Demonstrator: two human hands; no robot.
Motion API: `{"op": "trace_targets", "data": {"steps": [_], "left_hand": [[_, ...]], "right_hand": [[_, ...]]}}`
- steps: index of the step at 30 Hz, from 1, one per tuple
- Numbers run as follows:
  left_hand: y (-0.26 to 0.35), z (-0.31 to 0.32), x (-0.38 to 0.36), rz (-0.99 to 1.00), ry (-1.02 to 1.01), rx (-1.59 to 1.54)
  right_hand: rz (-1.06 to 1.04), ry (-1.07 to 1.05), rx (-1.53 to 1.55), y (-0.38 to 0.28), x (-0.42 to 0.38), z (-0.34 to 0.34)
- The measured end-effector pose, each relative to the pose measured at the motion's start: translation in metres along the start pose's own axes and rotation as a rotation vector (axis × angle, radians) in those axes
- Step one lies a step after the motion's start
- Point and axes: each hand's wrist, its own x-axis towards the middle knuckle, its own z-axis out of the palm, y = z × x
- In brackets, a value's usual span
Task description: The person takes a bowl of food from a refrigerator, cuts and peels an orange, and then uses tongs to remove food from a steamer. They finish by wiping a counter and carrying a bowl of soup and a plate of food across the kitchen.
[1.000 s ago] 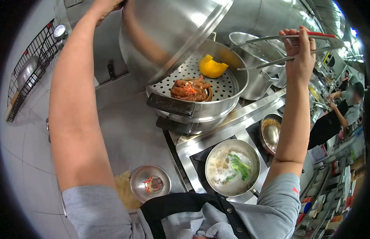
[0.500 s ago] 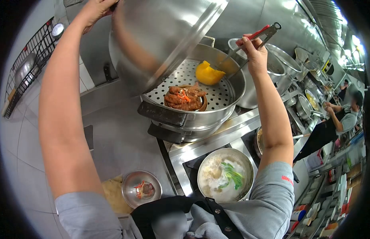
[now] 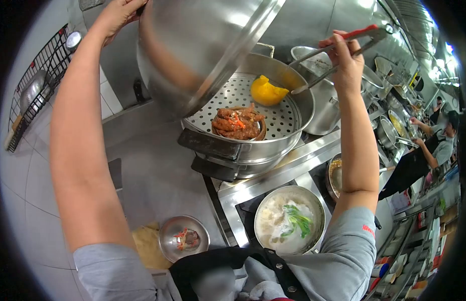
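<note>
My left hand [image 3: 121, 16] grips the edge of a large metal lid [image 3: 192, 47], tilted up over the steamer pot [image 3: 307, 108]. Its fingertips are partly out of sight. My right hand [image 3: 347, 65] is closed around red-handled tongs [image 3: 323, 76], whose spread arms point toward the pot. One tip is just right of a yellow, pumpkin-like piece with a jagged edge [image 3: 269, 94]; nothing is between the arms. That piece rests on the perforated steamer tray [image 3: 287, 120]. In front of it sits a small round dish of brown chicken feet [image 3: 238, 125] with red strips on top.
A pan of bubbling liquid with green leaves [image 3: 295, 220] stands on the stove in front. A metal bowl [image 3: 167, 236] with red strips lies on the left counter. Tall pots [image 3: 323, 113] stand right of the steamer. A co-worker [image 3: 423, 155] is at the far right.
My right hand has drawn the tongs up and to the right, away from the yellow piece, and their arms are wider apart. The lid stays raised. The co-worker's arms have moved.
</note>
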Motion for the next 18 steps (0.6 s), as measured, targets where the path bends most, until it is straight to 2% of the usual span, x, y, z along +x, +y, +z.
{"op": "trace_targets", "data": {"steps": [4,11,16,18], "left_hand": [[0.000,0.002,-0.002,0.012,-0.019,-0.035],[0.016,0.010,-0.014,0.039,0.006,0.036],[0.013,0.004,-0.017,-0.014,0.024,0.030],[0.015,0.005,-0.019,-0.017,0.037,0.031]], "right_hand": [[0.035,-0.028,0.016,-0.003,-0.005,-0.003],[0.118,-0.078,-0.150,0.055,-0.007,-0.009],[0.152,0.019,-0.057,0.085,-0.004,0.001],[0.177,0.007,-0.142,0.092,-0.001,0.001]]}}
